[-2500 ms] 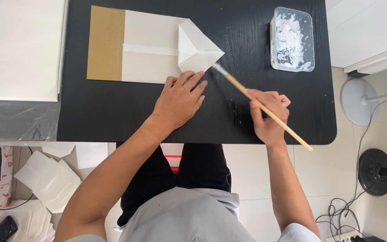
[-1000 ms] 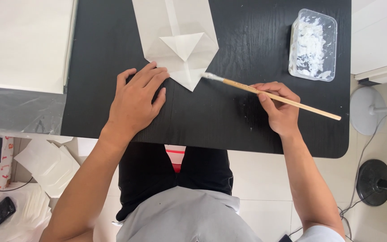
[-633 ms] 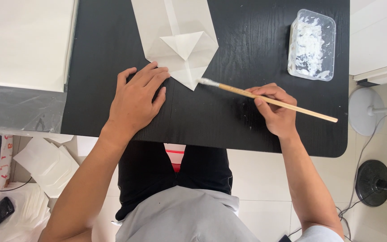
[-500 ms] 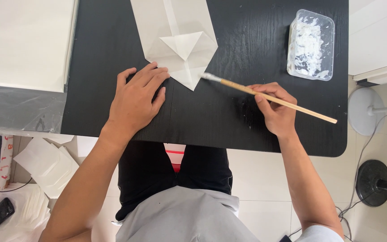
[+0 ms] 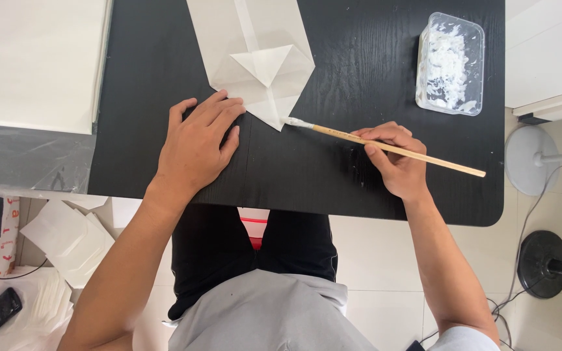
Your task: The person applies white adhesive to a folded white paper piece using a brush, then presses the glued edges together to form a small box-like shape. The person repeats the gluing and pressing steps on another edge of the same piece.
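Now | left hand [image 5: 196, 146] flat, fingers spread, pinning the bag's [image 5: 255, 55] near fold to the bench [image 5: 333, 188] so it stays put | right hand [image 5: 395, 159] pinching brush [image 5: 385, 147], tip touching the flap's point | paste tub [image 5: 450, 63] far right.

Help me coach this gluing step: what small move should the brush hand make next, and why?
Probably slide the brush tip onto the folded paper point: the tip sits just beside its corner, the left hand pins the paper's edge, and the right hand grips the handle.
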